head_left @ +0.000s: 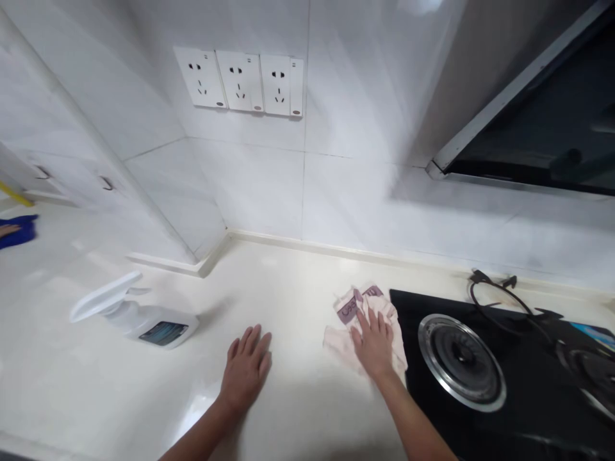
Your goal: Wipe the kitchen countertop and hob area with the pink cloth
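Observation:
My right hand (375, 344) presses on a pale pink cloth (396, 333) with a purple-and-white lettered patch. Its fingers are spread over the top of the cloth, which lies crumpled on the counter against the left edge of the black stove (480, 429). Flat on the pale counter (298, 301), my left hand (245, 372) rests with its fingers stretched out and nothing in them. To the left of that hand is a white spray bottle (139, 320) with a dark label, its trigger head toward the left.
A round burner (462, 362) and a black cable (509, 291) are on the stove. Above it hangs a dark range hood (538, 141). Sockets (240, 82) line the tiled wall. At far left, another person's hand (8, 230) is on a blue cloth (24, 232).

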Available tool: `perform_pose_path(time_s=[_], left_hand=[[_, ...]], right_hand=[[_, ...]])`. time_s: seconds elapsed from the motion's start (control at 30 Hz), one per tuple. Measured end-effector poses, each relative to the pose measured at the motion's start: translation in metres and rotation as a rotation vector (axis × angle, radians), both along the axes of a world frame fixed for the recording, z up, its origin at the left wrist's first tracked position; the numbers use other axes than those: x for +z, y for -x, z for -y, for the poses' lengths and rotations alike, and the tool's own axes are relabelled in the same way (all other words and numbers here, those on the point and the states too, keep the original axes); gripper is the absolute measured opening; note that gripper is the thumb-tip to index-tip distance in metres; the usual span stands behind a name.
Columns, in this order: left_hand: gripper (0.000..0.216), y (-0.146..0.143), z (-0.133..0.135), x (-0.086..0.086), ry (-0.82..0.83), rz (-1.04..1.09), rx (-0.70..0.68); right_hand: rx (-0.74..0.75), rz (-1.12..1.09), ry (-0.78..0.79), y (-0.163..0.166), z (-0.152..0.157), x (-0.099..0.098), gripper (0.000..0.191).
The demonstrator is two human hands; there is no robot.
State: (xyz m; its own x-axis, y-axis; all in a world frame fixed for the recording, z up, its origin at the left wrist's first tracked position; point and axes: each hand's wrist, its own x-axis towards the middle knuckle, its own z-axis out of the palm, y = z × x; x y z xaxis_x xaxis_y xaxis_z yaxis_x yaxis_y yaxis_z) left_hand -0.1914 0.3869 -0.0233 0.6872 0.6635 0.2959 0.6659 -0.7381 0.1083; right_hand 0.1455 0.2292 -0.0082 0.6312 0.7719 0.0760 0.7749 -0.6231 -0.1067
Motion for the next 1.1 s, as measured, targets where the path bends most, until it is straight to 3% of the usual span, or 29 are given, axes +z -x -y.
perform_pose_path(time_s=[0.13,0.3,0.37,0.43,0.5,0.6,0.7,0.8,0.97,1.1], left_hand=[[0.044,-0.001,0.0,0.0,-0.005,-0.01,-0.002],[0.044,-0.001,-0.001,-0.003,-0.03,-0.019,-0.01],[0.044,-0.001,-0.001,-0.004,-0.032,-0.013,-0.009],[0.044,0.0,-0.001,-0.005,-0.03,-0.01,-0.006],[0.044,0.0,0.0,-0.005,-0.033,-0.013,0.0],[0.044,0.0,0.002,-0.006,-0.043,-0.015,0.004],[0.044,0.001,0.003,-0.007,-0.048,0.007,0.006],[0.044,0.001,0.003,-0.008,-0.054,0.023,0.008],[0.044,0.003,0.004,-0.006,-0.06,0.038,-0.005],[0.047,0.005,0.005,-0.004,-0.072,0.041,-0.003]], right_hand=[[0.061,0.013,-0.007,0.049,0.074,-0.011,0.056],[0.229,0.075,-0.074,0.078,0.165,-0.064,0.054],[0.25,0.083,-0.066,0.08,0.18,-0.082,0.054],[0.231,0.087,-0.051,0.079,0.178,-0.089,0.055],[0.206,0.092,-0.052,0.076,0.16,-0.081,0.055],[0.184,0.081,-0.075,0.068,0.115,-0.053,0.055],[0.15,-0.012,-0.033,0.053,0.056,-0.02,0.056],[0.094,-0.074,0.003,0.036,-0.012,0.0,0.058],[0.034,-0.134,0.002,0.041,-0.123,0.005,0.066],[0.252,-0.226,0.0,0.083,-0.167,0.002,0.075]])
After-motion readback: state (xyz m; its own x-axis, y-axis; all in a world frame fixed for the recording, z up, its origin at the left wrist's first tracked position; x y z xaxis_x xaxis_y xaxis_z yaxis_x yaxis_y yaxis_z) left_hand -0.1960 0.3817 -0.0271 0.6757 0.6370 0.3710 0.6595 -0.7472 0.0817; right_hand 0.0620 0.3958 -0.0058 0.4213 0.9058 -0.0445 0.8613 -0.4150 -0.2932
